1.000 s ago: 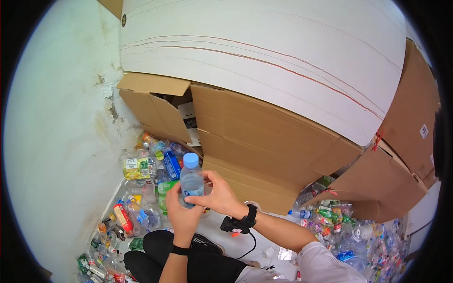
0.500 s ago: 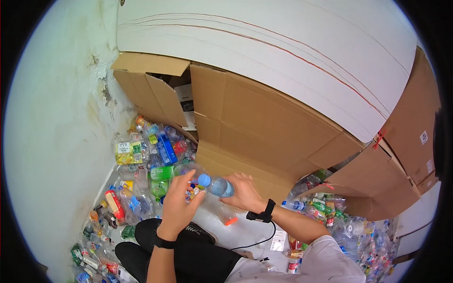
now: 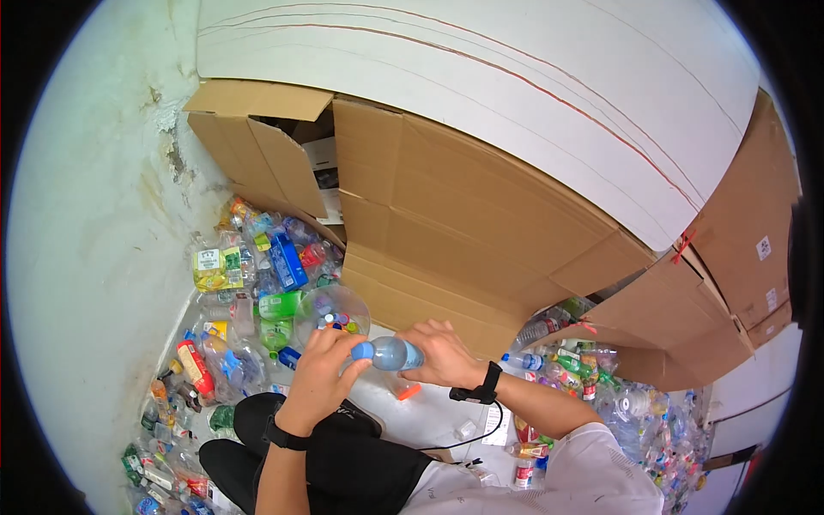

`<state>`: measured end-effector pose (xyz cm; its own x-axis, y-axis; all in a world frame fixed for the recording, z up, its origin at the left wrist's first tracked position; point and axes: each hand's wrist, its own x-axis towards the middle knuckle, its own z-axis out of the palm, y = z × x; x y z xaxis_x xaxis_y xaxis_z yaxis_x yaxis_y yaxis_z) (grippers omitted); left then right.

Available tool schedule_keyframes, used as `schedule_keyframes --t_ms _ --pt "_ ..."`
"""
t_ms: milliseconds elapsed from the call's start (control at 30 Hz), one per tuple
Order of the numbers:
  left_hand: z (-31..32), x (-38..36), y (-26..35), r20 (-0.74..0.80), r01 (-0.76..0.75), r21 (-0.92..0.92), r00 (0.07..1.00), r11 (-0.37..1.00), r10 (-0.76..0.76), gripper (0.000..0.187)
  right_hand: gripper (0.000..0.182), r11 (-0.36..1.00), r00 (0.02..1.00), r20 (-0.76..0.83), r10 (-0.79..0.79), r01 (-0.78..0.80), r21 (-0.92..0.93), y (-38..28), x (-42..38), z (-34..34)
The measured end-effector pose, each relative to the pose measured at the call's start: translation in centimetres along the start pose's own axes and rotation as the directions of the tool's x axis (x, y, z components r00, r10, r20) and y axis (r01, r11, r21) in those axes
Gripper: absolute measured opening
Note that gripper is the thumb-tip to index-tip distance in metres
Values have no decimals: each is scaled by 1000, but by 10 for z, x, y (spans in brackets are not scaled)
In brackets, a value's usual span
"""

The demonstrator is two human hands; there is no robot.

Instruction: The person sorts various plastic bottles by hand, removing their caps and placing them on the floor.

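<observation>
A clear plastic bottle (image 3: 390, 353) with a blue cap (image 3: 363, 351) and a blue label lies level between my hands. My right hand (image 3: 442, 354) is wrapped round its label end. At the other end my left hand (image 3: 326, 360) has thumb and fingers closed around the blue cap. Just beyond my left hand stands a clear round tub (image 3: 355, 314) holding several coloured caps. Below the bottle, a clear container with an orange lid (image 3: 408, 392) lies on the floor.
Plastic bottles (image 3: 199, 369) are heaped along the left wall, with another heap (image 3: 627, 403) at the right. Cardboard sheets (image 3: 463, 232) stand ahead, under a white panel (image 3: 481, 94). My legs (image 3: 343, 455) are bent at the lower middle.
My left hand has moved down and closed on the bottle's cap. The bottle has shifted slightly down, and the tub of caps now shows more fully.
</observation>
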<state>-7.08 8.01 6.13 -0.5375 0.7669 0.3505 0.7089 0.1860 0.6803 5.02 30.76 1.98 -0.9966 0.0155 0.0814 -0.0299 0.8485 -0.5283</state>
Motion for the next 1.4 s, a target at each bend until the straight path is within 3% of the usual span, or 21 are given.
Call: schedule_keyframes --t_ms 367,433,500,600,833,900,1233,1333,1400 --pt "33 -15 -15 -71 110 -89 991 990 -116 31 56 998 999 11 44 -43 -52 5 0 11" --pt "32 -18 -11 -85 104 -65 990 992 -109 28 55 998 991 130 27 -35 57 15 -2 10" --pt "28 -20 -4 21 4 -16 1000 1000 -4 30 54 988 982 186 -39 11 152 27 -3 11" --pt "30 -23 3 89 -31 -6 996 999 32 34 52 957 954 271 -128 47 288 31 -1 1" --pt "42 -27 3 66 44 -75 997 996 -39 33 53 975 957 271 -101 42 217 26 -1 -1" --pt "44 -28 3 51 50 -82 998 995 -46 32 53 988 975 200 -93 66 138 25 -3 1" --pt "54 -31 -2 5 79 -87 997 993 -79 32 54 989 973 220 -74 44 140 26 -4 8" --pt "59 -34 -3 -26 95 -112 995 989 -98 32 54 991 971 231 -63 34 126 26 -5 6" --pt "63 -36 -1 -36 110 -93 993 990 -114 33 56 984 937 345 -46 -17 178 30 -5 2"
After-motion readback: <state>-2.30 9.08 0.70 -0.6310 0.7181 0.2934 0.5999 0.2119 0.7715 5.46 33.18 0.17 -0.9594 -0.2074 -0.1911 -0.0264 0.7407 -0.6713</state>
